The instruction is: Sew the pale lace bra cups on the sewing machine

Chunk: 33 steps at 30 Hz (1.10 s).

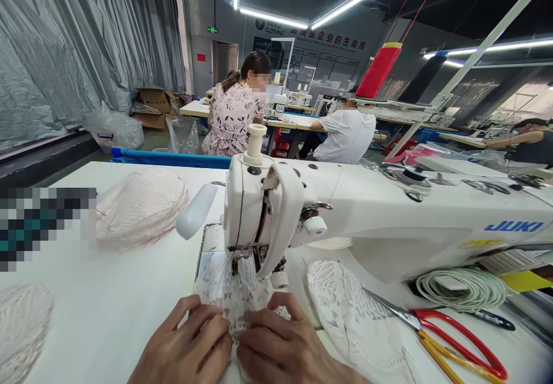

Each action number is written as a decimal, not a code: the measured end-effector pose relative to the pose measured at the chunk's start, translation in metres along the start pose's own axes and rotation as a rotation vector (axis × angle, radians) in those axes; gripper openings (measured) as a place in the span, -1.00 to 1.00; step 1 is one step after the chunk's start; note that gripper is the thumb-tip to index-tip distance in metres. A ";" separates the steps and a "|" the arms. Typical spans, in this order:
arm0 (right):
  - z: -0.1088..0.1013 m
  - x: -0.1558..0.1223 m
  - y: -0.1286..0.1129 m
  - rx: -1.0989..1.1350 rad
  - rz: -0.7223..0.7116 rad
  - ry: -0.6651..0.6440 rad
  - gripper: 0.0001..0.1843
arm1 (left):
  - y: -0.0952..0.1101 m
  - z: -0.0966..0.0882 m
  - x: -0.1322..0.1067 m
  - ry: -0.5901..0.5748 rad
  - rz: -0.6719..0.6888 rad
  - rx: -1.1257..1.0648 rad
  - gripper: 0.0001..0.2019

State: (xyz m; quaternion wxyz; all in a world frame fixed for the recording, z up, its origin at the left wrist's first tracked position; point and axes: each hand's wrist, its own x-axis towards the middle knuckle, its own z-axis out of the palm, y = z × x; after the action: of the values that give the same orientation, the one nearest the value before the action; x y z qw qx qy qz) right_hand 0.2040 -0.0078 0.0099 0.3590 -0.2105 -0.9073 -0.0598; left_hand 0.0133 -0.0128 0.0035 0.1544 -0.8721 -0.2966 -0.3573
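Observation:
White lace fabric [216, 283] runs under the presser foot [234, 265] of a white sewing machine [367, 191]. On its left part, my left hand [192, 338] has its fingers bent and closed down on the lace. Close beside it, my right hand [283, 338] grips the lace with curled fingers, just in front of the needle area. Both fingertips are partly hidden in the cloth. Another white lace piece [341, 297] lies right of my right hand, and a pale stitched piece with red thread edges [140, 208] rests at the left.
Scissors with red and yellow handles [458, 338] lie at the right, by a coil of pale cord [462, 289] and a black pen [495, 319]. More lace [21, 326] sits at the left edge. People work at tables behind, one in a floral top [235, 113].

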 end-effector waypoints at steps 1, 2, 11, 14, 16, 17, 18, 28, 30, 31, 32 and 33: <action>0.000 0.000 0.000 -0.002 -0.004 0.003 -0.75 | 0.000 0.000 0.000 -0.003 0.001 0.006 -0.57; 0.001 0.000 0.001 -0.005 -0.008 0.001 -0.75 | 0.001 0.000 0.001 -0.008 0.001 0.010 -0.58; 0.010 -0.005 0.006 -0.011 0.112 0.025 -0.46 | 0.002 0.003 0.005 -0.026 -0.009 0.047 -0.58; 0.013 -0.004 0.011 -0.052 0.174 0.043 -0.24 | 0.000 0.007 0.005 -0.002 -0.031 0.046 -0.64; 0.015 -0.003 0.016 -0.089 0.186 0.047 -0.21 | -0.004 0.010 0.006 0.007 -0.040 0.048 -0.67; 0.016 -0.003 0.018 -0.106 0.193 0.051 -0.22 | -0.006 0.011 0.006 0.007 -0.038 0.048 -0.67; 0.017 -0.003 0.021 -0.122 0.199 0.058 -0.23 | -0.009 0.012 0.007 0.003 -0.034 0.050 -0.66; 0.016 -0.004 0.032 -0.185 0.231 -0.084 -0.28 | -0.025 0.013 0.017 -0.092 -0.080 0.018 -0.67; 0.013 -0.002 0.033 -0.179 0.241 -0.089 -0.31 | -0.026 0.015 0.015 -0.123 -0.076 0.011 -0.69; 0.012 -0.001 0.033 -0.184 0.240 -0.087 -0.32 | -0.027 0.016 0.013 -0.125 -0.080 0.008 -0.71; 0.012 -0.001 0.033 -0.190 0.231 -0.083 -0.32 | -0.027 0.018 0.011 -0.125 -0.091 0.007 -0.73; 0.012 -0.001 0.033 -0.199 0.219 -0.082 -0.32 | -0.028 0.019 0.009 -0.125 -0.101 0.010 -0.74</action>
State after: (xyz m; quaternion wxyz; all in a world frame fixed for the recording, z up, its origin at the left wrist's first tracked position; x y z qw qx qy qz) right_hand 0.2117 0.0248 -0.0012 0.3036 -0.3448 -0.8825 -0.1012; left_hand 0.0116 0.0219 -0.0017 0.1216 -0.8760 -0.3508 -0.3078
